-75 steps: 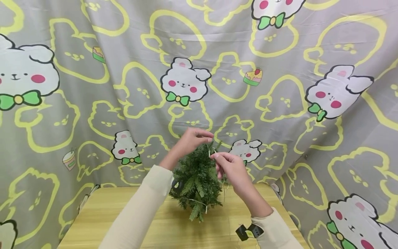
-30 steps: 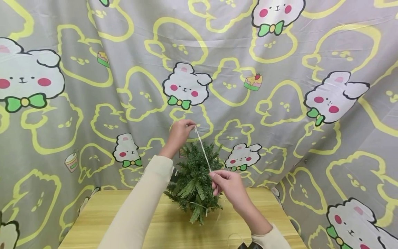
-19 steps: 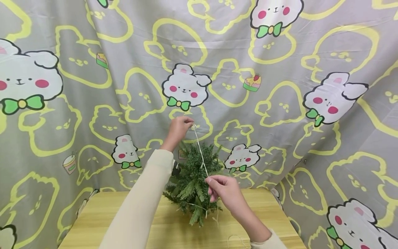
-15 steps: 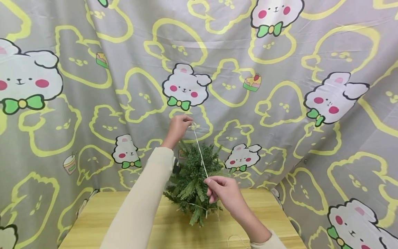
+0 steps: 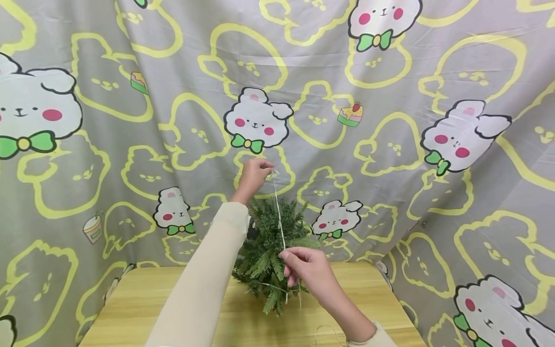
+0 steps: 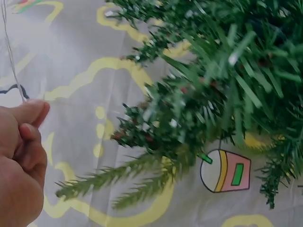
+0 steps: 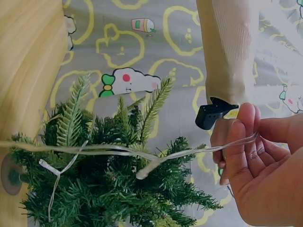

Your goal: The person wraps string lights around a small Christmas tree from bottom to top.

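Note:
A small artificial Christmas tree [image 5: 264,255] stands on the table in the head view. Above its tip, my left hand [image 5: 255,177] pinches a thin clear string of fairy lights [image 5: 278,212]. Lower down, in front of the branches, my right hand [image 5: 309,270] holds the same strand between thumb and fingers, so it runs nearly straight between both hands. A small white bulb [image 7: 147,170] hangs off the wire in the right wrist view. Another length of the string [image 5: 270,285] loops across the low branches. In the left wrist view, wire [image 6: 10,52] leads up from the pinched fingertips.
The wooden table [image 5: 143,303] stretches to both sides of the tree. A loose curl of wire [image 5: 327,328] lies near its front edge. A grey curtain [image 5: 316,62] with cartoon animals hangs behind and around it.
From close together at the treetop, my hands have separated: the left rose up and left, the right came down toward the front. The strand between them has been drawn out.

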The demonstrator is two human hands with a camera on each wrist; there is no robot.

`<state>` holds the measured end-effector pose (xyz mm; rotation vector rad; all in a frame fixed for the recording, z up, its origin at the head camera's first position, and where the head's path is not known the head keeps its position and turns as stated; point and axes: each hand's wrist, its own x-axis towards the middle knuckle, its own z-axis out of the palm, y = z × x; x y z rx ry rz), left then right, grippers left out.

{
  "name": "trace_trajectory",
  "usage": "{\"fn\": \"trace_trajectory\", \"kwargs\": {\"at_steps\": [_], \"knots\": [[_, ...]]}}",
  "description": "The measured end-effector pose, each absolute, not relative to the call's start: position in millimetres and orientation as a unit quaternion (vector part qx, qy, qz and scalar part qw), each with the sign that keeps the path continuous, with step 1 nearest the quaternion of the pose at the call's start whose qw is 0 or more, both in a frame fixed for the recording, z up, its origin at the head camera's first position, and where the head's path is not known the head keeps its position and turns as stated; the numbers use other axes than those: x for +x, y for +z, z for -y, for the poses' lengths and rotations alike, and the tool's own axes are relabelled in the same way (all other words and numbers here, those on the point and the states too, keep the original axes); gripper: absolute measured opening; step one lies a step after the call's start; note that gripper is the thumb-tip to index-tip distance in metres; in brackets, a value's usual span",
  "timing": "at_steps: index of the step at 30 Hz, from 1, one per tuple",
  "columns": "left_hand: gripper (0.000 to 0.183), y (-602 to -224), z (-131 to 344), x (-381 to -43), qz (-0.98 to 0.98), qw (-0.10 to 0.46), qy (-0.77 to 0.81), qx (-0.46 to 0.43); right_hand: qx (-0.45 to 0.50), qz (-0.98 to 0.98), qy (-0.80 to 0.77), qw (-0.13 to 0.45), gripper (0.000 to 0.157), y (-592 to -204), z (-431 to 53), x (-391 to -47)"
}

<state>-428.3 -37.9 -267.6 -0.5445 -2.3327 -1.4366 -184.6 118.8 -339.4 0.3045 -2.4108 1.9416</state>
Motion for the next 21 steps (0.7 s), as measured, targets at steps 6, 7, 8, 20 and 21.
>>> {"fn": "trace_trajectory", "kwargs": {"at_steps": [6, 7, 8, 20, 21], "knots": [[0.018, -277, 53, -426, 0.841, 0.204, -0.479, -0.145, 0.095, 0.782, 0.616, 0.004, 0.03, -338, -116, -179], [0.019, -277, 56, -426, 0.841, 0.207, -0.478, -0.143, 0.094, 0.783, 0.614, 0.003, 0.03, -338, -116, -178], [0.019, -278, 60, -427, 0.842, 0.21, -0.477, -0.141, 0.093, 0.783, 0.615, 0.002, 0.03, -338, -116, -176], [0.02, -299, 110, -415, 0.824, 0.215, -0.513, -0.108, 0.104, 0.797, 0.595, -0.005, 0.03, -342, -121, -157], [0.02, -302, 112, -413, 0.821, 0.215, -0.518, -0.106, 0.105, 0.799, 0.592, -0.004, 0.03, -343, -122, -155]]}}
